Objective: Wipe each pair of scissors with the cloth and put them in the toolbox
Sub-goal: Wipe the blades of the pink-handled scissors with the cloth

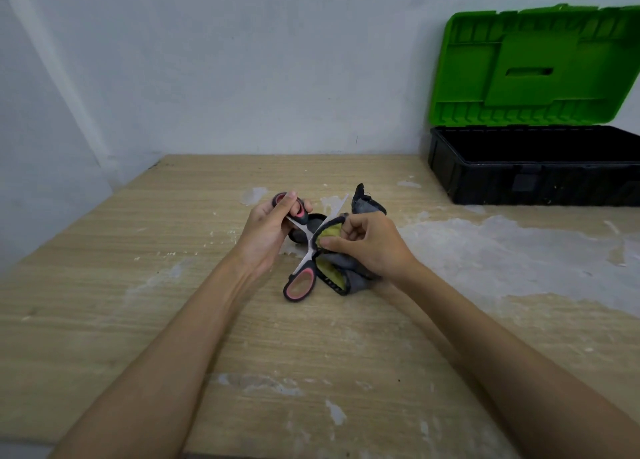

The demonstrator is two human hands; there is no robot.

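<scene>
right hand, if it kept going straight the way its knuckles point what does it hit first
The right hand, gripping the cloth, points left, so it would probably meet the open scissors first, then the left hand.

Table (145, 285): light wood-grain top, running from the near edge to the far wall. Surface is marked with pale, whitish-grey patches (512, 251), the largest spreading across the right side; smaller flecks and smears lie near the centre and along the near edge. Wall (277, 60): plain, off-white, standing directly behind the table's far edge. A second wall face (38, 147) meets it at a corner on the far left, beside the table's left edge.
</scene>
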